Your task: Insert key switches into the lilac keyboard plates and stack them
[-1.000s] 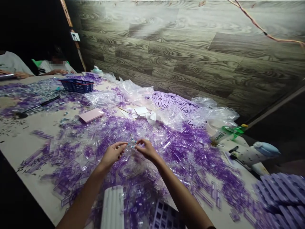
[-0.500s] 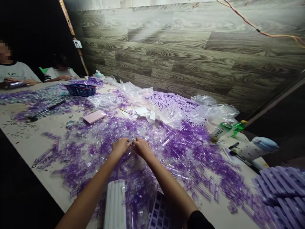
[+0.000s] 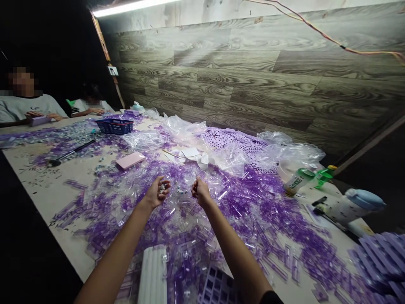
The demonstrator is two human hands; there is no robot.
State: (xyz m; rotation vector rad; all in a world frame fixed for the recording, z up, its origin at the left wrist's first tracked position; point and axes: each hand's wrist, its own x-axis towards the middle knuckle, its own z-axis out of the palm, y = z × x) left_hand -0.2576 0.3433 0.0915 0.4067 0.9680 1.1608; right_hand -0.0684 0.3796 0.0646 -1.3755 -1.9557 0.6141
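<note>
The small frames (image 3: 240,207) are clear purple plastic, glossy and smooth. The bags (image 3: 144,140) are thin, shiny plastic film. The blue basket (image 3: 114,126) is plastic. The surface (image 3: 47,177) looks pale and matt, and the wall panels (image 3: 253,71) show printed wood grain with a soft sheen.

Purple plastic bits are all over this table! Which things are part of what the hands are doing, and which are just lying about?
Part of it: left hand cupping small clear bits; right hand; purple see-through plastic pieces.

Just lying about: blue basket; pink flat block; clear plastic bags; green-labelled bottle.
</note>
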